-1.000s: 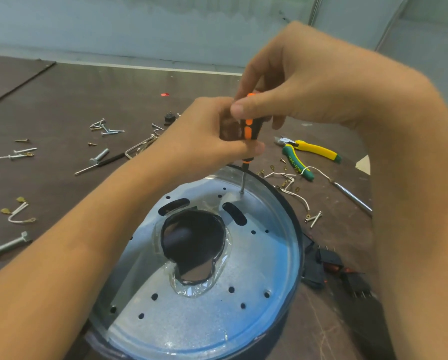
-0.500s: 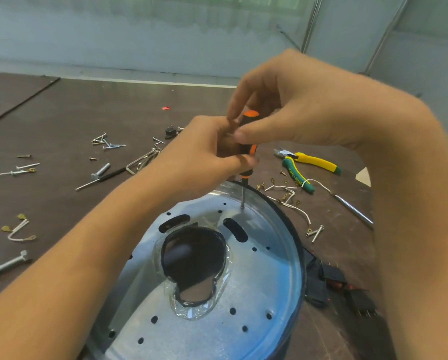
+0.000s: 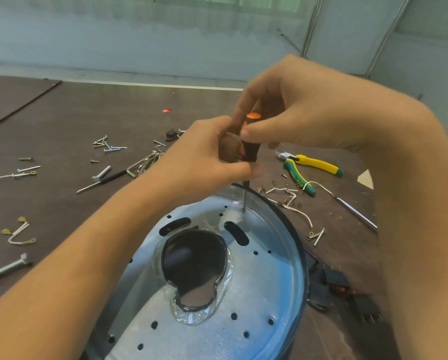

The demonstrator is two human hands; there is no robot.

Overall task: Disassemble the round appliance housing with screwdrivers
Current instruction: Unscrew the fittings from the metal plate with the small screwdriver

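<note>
The round housing [image 3: 256, 281] sits lower centre on the tabletop [image 3: 74, 120]. A screwdriver [image 3: 248, 149] stands upright, its tip near the housing's far rim, its handle pinched by curled fingers [image 3: 264, 131] of left hand [image 3: 204, 162] and right hand [image 3: 295, 113]. Pliers [image 3: 319, 163] lie right, loose screws [image 3: 108, 145] upper left.

Screwdriver [image 3: 249, 152] handle half hidden by left hand [image 3: 204, 158] and right hand [image 3: 298, 118], housing [image 3: 264, 287] cut off below

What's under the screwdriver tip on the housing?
The screwdriver tip lands on the housing's metal plate near the far rim, beside a whitish smear. Any screw head is covered by the tip.
</note>
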